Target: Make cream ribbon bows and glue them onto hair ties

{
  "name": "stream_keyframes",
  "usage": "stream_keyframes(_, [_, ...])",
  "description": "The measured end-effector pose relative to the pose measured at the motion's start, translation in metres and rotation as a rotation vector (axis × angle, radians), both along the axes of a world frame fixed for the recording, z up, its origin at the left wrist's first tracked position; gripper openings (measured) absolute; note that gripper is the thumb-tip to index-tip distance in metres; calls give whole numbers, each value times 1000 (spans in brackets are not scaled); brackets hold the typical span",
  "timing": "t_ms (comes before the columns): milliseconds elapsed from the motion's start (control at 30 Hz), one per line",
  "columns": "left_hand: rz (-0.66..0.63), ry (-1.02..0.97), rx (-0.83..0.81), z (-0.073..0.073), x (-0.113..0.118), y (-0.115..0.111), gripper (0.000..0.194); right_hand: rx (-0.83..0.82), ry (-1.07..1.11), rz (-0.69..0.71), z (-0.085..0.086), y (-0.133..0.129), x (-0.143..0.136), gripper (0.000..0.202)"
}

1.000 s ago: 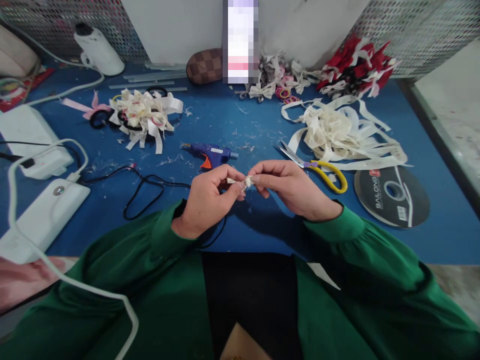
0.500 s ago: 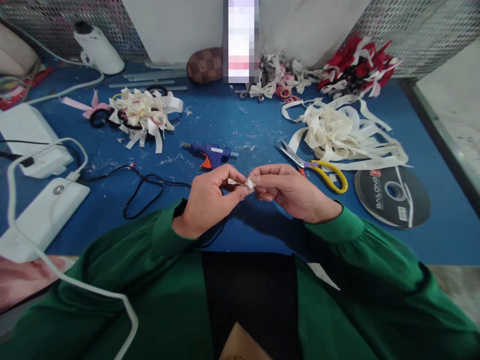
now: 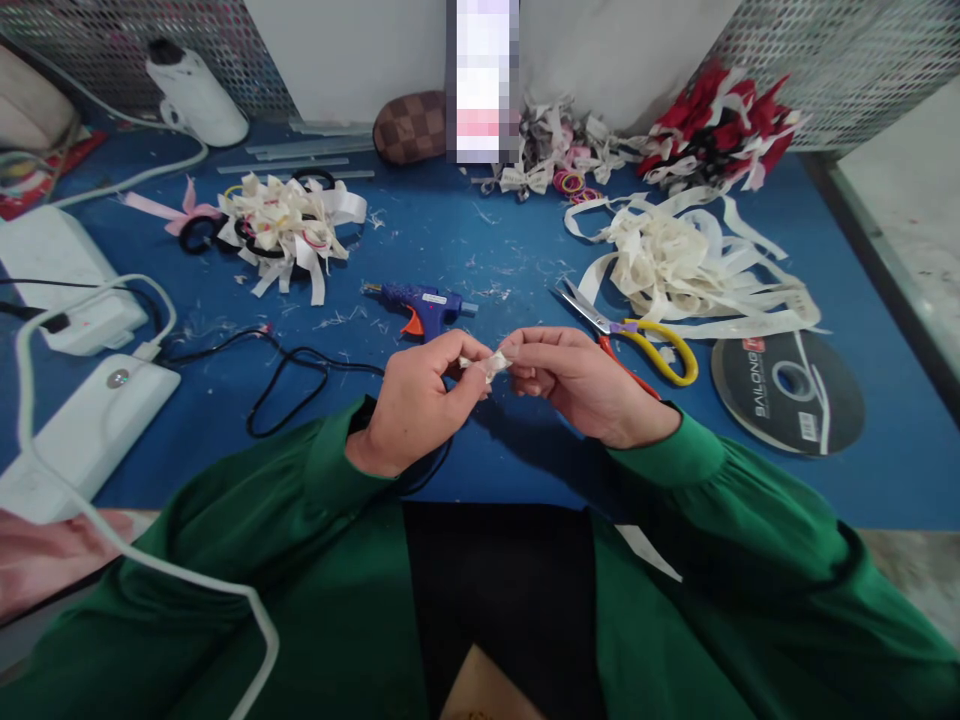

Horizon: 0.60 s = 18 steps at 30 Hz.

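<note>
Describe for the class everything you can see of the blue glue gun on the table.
The glue gun is dark blue and plastic-looking, with an orange trigger, a pale label and a narrow nozzle pointing left in the picture. A pale bluish stick protrudes from its right end. It lies, seemingly on its side, on the blue table, just beyond the left hand; whether they touch is unclear. Nor can I tell whether it is switched on.

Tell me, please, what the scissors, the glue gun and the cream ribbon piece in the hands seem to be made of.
Scissors: apparently polished metal blades, from their silvery glint; the smooth yellow handle looks plastic.
Glue gun: probably moulded plastic, given its blue body and orange trigger.
Ribbon piece: seemingly soft, matte fabric, since it creases; fibre unclear.
</note>
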<state>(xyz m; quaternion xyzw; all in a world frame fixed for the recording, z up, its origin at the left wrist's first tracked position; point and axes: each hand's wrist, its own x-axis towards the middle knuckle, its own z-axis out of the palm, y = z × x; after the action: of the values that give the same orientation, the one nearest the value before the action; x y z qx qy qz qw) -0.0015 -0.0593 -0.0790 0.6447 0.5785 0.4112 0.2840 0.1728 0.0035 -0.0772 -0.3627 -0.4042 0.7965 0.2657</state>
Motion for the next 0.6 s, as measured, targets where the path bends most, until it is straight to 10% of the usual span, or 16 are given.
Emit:
stream_keyframes(333, [-63,-398,-259,2,-2,8,6,-200,88,93,3,2,2,16])
stream_keyframes(600, [-54,-414,-244,6,0,7,18,9,-8,-12,5,-2,0,12])
